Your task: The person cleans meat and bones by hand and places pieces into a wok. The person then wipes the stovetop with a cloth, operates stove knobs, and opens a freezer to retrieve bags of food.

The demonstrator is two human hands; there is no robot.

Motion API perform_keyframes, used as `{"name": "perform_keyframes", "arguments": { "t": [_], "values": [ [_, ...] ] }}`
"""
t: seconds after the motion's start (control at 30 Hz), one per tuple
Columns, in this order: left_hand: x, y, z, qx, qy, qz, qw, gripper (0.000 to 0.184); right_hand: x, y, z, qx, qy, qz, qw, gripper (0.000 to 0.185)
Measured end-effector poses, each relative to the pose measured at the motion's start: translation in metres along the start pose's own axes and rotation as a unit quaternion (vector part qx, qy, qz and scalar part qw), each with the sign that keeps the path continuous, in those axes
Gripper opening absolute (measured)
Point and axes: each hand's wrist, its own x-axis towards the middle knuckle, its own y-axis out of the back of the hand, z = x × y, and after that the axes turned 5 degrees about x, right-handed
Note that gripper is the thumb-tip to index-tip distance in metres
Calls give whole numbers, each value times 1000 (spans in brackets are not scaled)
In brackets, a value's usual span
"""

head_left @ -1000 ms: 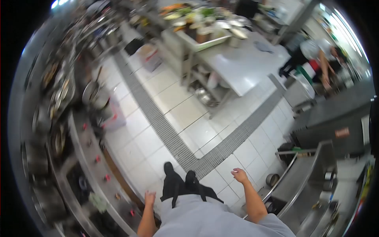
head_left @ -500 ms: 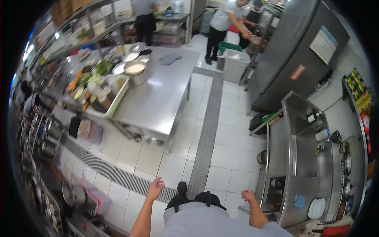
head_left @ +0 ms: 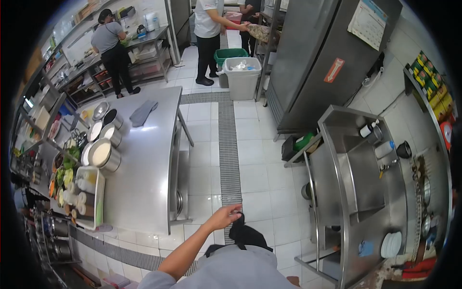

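Note:
In front of my body, over the tiled floor, my left hand (head_left: 224, 217) hangs in the air with loosely extended fingers and nothing in them. Only a small bit of my right hand (head_left: 292, 280) shows at the bottom edge, beside my hip; its fingers are hidden. Left of me stands a steel table (head_left: 139, 173) with a grey cloth (head_left: 143, 113), metal pots (head_left: 107, 154) of pale contents, and a white tray (head_left: 99, 197) of containers. To my right is a steel sink (head_left: 368, 183). Neither hand touches any of these.
A floor drain grate (head_left: 230, 154) runs ahead. Past it are a grey bin (head_left: 243, 82), a green bin (head_left: 231, 54), and a person (head_left: 208, 36) reaching toward a bag. Another person (head_left: 113, 48) works at the back-left counter. A tall steel fridge (head_left: 322, 62) stands right; plates (head_left: 391, 244) lie by the sink.
My view has shifted forward and turned right along the drain. My left arm has swung forward across my body; my right hand has dropped back almost out of view.

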Motion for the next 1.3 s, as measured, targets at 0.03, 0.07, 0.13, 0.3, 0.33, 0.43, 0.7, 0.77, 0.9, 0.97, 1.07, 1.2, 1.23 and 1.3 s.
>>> {"name": "perform_keyframes", "arguments": {
  "t": [0.03,0.07,0.13,0.3,0.33,0.43,0.7,0.77,0.9,0.97,1.07,1.2,1.23,1.3],
  "values": [
    [9,9,5,23,25,-13,999,45,2,26,-3,45,-4,-1,999,19],
    [16,21,11,25,23,-8,999,45,13,52,0,95,-10,4,995,21],
    [26,41,17,-34,66,19,997,43,45,113,12,190,-22,33,981,25],
    [57,103,-2,-85,121,138,979,42,136,347,28,576,-63,197,791,38],
    [66,116,-13,-77,123,157,977,42,151,401,22,592,-51,235,769,41],
    [102,170,-10,-60,131,207,968,40,178,561,-9,557,11,324,765,45],
    [233,346,-61,-5,123,335,934,41,204,798,-108,520,109,310,789,42],
    [253,404,-65,52,145,384,911,41,211,816,-125,490,111,290,814,40],
    [261,525,-93,173,199,485,834,42,243,811,-138,558,55,138,816,36],
    [251,577,-130,227,259,517,784,45,261,802,-130,468,64,26,881,23],
    [231,612,-210,278,394,497,721,48,286,810,-120,186,84,-12,979,19],
    [237,601,-219,257,599,340,677,45,347,914,-128,104,56,-34,992,14],
    [242,602,-218,243,615,343,667,45,363,954,-133,81,54,-31,995,13],
    [251,598,-207,204,626,400,637,39,398,1050,-151,30,56,-25,998,13]
  ]
}}
